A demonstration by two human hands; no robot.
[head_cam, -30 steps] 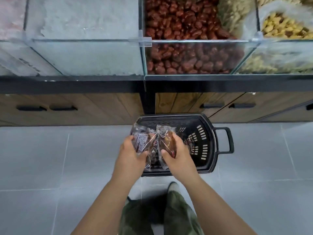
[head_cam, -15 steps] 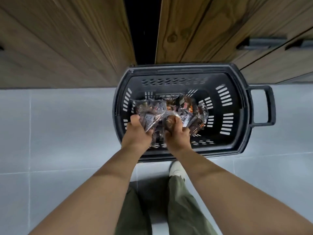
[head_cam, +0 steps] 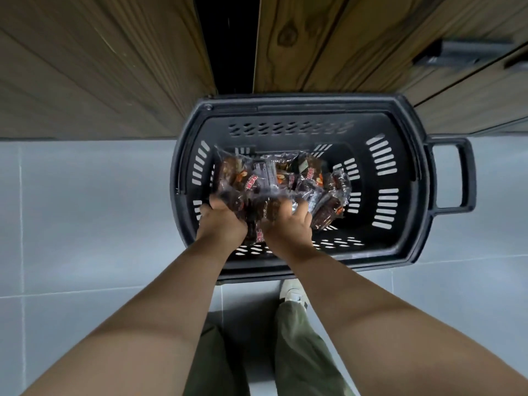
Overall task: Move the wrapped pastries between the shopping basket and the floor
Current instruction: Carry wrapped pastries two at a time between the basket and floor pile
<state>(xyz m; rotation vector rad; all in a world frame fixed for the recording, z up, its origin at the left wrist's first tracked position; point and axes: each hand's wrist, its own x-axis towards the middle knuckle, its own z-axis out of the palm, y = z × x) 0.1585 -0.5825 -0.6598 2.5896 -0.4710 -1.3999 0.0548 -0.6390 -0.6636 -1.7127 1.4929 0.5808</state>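
A black slotted shopping basket [head_cam: 400, 172] stands on the grey tiled floor against wooden cabinet doors. Several clear-wrapped brown pastries [head_cam: 288, 178] lie heaped in its bottom. Both my hands reach down inside the basket at the near side of the heap. My left hand [head_cam: 221, 221] grips a wrapped pastry at the heap's left edge. My right hand [head_cam: 291, 224] has its fingers curled around the crinkled wrappers in the middle. The fingertips of both hands are buried among the wrappers.
Wooden cabinet doors [head_cam: 100, 67] with a dark gap between them rise right behind the basket. The basket's side handle [head_cam: 465, 175] sticks out to the right. Grey floor tiles [head_cam: 85, 210] spread left and right. My shoe [head_cam: 291, 290] and trouser legs are just below the basket.
A second ago both hands held wrapped pastries above the basket. They have lowered into the basket onto the heap, and my head has tilted down and closer.
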